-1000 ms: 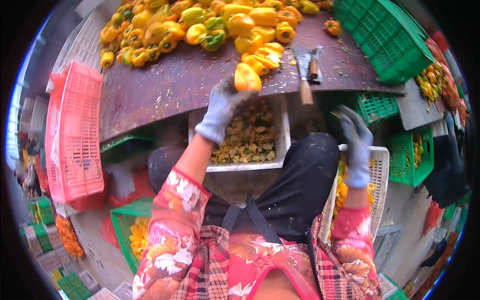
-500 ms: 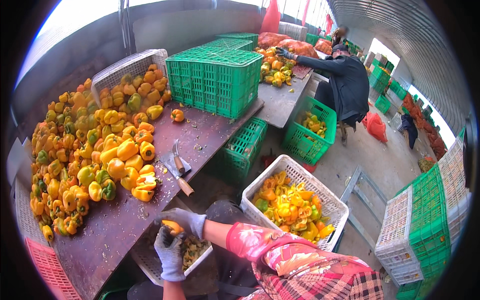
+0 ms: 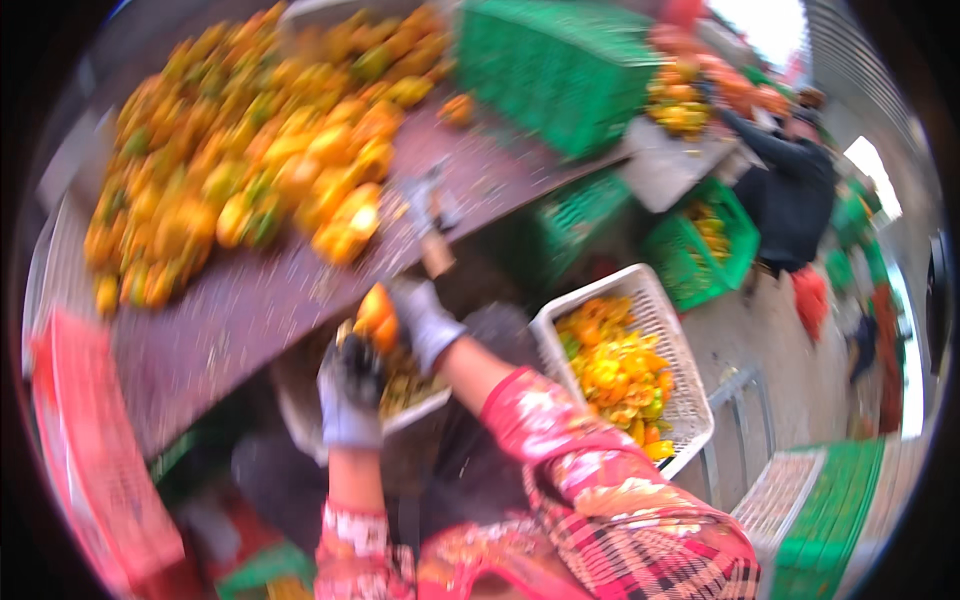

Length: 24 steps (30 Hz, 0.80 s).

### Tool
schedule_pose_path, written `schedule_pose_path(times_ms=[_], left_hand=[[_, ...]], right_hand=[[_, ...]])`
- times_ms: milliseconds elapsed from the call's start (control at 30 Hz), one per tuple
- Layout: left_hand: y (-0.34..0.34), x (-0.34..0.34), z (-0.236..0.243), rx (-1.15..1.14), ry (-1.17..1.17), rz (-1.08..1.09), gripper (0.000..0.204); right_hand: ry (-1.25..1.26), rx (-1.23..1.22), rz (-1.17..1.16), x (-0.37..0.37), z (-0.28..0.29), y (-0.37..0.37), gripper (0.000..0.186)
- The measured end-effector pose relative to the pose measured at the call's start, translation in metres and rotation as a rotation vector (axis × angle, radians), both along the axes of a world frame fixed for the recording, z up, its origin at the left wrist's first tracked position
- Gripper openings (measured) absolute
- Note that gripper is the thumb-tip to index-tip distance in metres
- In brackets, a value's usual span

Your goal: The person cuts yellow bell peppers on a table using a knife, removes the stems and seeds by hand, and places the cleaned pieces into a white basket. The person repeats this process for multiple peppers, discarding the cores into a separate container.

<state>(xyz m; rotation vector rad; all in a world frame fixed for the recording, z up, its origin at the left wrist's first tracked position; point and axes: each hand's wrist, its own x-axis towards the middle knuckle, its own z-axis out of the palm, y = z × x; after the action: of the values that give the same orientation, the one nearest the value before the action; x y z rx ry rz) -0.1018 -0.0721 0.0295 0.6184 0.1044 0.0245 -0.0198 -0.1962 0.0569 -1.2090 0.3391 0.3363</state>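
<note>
Gloved in grey, my right hand grips an orange bell pepper over a white crate holding pale scraps. Against the pepper's lower left side, my left hand is closed, its dark glove palm and fingers bunched; a small pale bit shows at its fingertips, too blurred to name. Just beyond the hands, a wooden-handled blade lies at the table edge. A big heap of yellow, orange and green bell peppers covers the far left of the table.
To my right, a white crate holds opened pepper pieces. An upturned green crate sits on the table. A co-worker in dark clothes sits by a green crate. Stacked crates stand lower right; a pink crate lower left.
The view has swung, so the table and heap sit higher and blur. Both hands still meet at the orange pepper, which now shows more fully between them.
</note>
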Motion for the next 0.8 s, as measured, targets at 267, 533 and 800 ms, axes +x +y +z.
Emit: schedule_pose_path(times_ms=[267, 533, 800], left_hand=[[0.052, -0.031, -0.008, 1.492, 0.313, 0.062, 0.034], [0.049, 0.057, -0.002, 2.016, -0.155, 0.440, 0.035], [0.022, 0.054, -0.003, 1.610, -0.077, -0.089, 0.024]], right_hand=[[0.170, 1.205, 0.329, 0.031, -0.021, -0.039, 0.026], [0.000, 0.810, 0.124, 0.024, 0.032, -0.114, 0.029], [-0.089, 0.363, -0.105, 0.002, 0.003, -0.312, 0.029]])
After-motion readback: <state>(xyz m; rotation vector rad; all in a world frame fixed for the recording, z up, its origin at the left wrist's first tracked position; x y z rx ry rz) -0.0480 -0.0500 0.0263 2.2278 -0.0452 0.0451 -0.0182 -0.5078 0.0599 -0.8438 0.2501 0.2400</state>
